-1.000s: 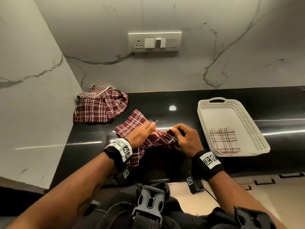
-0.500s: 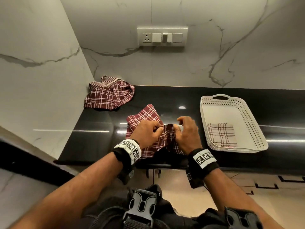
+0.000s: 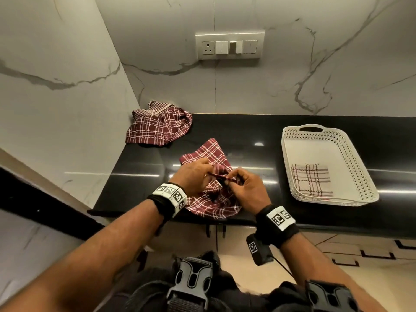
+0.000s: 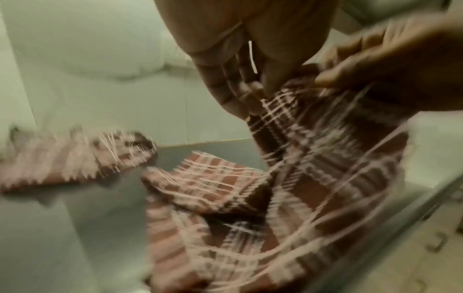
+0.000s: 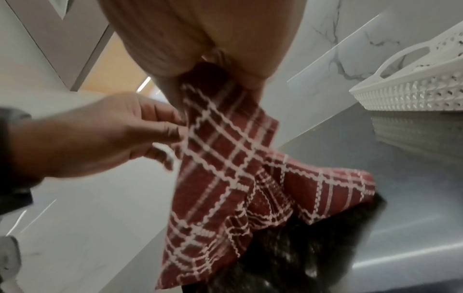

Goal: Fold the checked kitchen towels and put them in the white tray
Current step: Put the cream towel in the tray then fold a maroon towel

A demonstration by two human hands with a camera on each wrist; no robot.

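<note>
One folded towel (image 3: 311,180) lies in the white tray (image 3: 364,176) at 3 o'clock; left hand (image 3: 191,176) and right hand (image 3: 247,190) grip pinch the maroon towel (image 3: 213,203) mid-bench (image 3: 139,176), unfolded; a pile (image 3: 157,126) waits at 11 o'clock.

Both bare forearms reach forward from the lower edge of the head view and converge toward the middle, each wrist wrapped in a black strap carrying a white block printed with black square markers. The left hand (image 3: 194,176) is turned with its back up, fingers curled and closed against the thumb in a pinch; in the left wrist view its fingertips (image 4: 250,99) bunch together pointing down. The right hand (image 3: 247,189) sits just beside it, nearly touching, knuckles up and fingers bent inward, thumb pressed to the forefinger in a matching pinch. Both wrists are raised and slightly bent downward.
</note>
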